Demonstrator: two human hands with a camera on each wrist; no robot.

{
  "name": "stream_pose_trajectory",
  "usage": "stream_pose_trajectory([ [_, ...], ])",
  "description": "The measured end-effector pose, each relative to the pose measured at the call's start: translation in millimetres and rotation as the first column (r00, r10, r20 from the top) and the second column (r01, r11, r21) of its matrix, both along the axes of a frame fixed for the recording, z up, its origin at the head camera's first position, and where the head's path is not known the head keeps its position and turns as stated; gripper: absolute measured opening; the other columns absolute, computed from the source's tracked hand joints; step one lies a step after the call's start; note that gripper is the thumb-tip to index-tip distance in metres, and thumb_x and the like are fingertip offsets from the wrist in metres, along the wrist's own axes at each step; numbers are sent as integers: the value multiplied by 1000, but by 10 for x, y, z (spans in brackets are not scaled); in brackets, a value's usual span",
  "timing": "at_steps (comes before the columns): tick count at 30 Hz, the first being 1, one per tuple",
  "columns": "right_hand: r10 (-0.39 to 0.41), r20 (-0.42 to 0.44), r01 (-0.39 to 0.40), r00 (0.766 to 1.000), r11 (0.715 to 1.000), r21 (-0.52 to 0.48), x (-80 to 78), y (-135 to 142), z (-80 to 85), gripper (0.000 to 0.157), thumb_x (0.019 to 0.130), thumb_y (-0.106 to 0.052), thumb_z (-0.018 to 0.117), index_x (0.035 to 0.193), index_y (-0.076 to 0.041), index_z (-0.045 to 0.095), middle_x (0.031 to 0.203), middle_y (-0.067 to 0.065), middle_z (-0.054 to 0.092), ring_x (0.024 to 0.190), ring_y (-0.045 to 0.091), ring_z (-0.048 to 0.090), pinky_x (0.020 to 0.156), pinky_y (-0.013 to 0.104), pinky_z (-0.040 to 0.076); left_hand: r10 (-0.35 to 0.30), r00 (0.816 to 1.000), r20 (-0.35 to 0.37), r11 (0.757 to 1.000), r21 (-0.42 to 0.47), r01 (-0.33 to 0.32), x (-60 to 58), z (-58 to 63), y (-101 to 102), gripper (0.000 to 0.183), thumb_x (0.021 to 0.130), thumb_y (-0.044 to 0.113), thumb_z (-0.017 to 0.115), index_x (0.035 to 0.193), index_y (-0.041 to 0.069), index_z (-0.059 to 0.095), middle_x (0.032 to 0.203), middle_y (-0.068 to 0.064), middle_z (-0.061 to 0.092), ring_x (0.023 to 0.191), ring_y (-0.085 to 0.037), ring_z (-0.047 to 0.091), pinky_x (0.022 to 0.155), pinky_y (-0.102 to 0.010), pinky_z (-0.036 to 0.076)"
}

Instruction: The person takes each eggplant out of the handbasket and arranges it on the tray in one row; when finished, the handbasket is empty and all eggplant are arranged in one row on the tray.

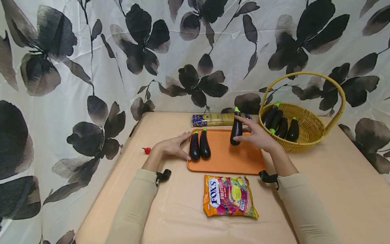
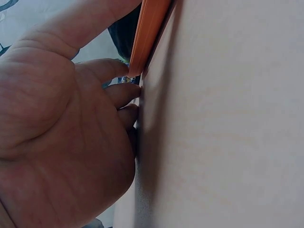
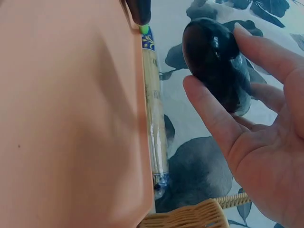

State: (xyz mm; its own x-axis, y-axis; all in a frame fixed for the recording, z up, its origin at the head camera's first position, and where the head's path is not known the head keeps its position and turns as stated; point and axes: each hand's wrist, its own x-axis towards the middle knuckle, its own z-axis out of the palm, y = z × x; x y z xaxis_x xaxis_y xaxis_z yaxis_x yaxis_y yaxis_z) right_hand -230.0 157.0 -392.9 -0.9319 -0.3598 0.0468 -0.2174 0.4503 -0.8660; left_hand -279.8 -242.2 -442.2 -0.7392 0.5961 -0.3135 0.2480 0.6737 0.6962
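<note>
My right hand (image 1: 256, 134) holds an eggplant (image 1: 236, 128) between thumb and fingers above the right part of an orange tray (image 1: 225, 166). In the right wrist view, that eggplant (image 3: 213, 61) is clear of the tray (image 3: 76, 123). Two eggplants, a left one (image 1: 194, 147) and a right one (image 1: 205, 145), lie side by side at the tray's left end, green tips away from me. My left hand (image 1: 173, 146) rests at the tray's left edge, thumb and fingers spread beside the left eggplant. Its fingertips touch the tray rim (image 2: 138, 57) in the left wrist view.
A yellow wicker basket (image 1: 307, 144) with several eggplants stands at the back right. Behind the tray lies a long pack of pasta (image 1: 216, 119). A Fox's candy bag (image 1: 230, 196) lies in front, and a small red lollipop (image 1: 147, 150) sits to the left.
</note>
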Motion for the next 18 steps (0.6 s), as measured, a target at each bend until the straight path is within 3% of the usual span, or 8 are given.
stream_pose_trajectory([
  [7, 51, 14, -52, 999, 993, 104, -120, -76, -22, 90, 92, -28, 81, 166, -28, 29, 172, 14, 22, 141, 50, 48, 112, 66, 43, 6, 1000, 0, 1000, -3, -6, -4, -14, 3, 132, 67, 55, 95, 168, 34, 13, 177, 4, 1, 164, -22, -5, 132, -53, 1],
  [14, 137, 71, -147, 988, 974, 174, -267, -175, -42, 92, 92, -30, 81, 166, -21, 28, 171, 17, 27, 146, 53, 42, 114, 65, 43, -7, 1000, -12, 1000, -3, 7, -18, -32, 1, 132, 68, 54, 95, 169, 33, 12, 177, 3, 0, 164, -22, -6, 132, -52, 1],
  [18, 147, 95, -163, 985, 967, 194, -329, -230, -42, 93, 90, -32, 83, 166, -21, 30, 170, 15, 29, 143, 48, 48, 112, 61, 47, -16, 1000, -23, 1000, -1, 16, -23, -31, -4, 132, 68, 54, 95, 169, 32, 12, 177, 3, 0, 164, -23, -6, 132, -52, 0],
])
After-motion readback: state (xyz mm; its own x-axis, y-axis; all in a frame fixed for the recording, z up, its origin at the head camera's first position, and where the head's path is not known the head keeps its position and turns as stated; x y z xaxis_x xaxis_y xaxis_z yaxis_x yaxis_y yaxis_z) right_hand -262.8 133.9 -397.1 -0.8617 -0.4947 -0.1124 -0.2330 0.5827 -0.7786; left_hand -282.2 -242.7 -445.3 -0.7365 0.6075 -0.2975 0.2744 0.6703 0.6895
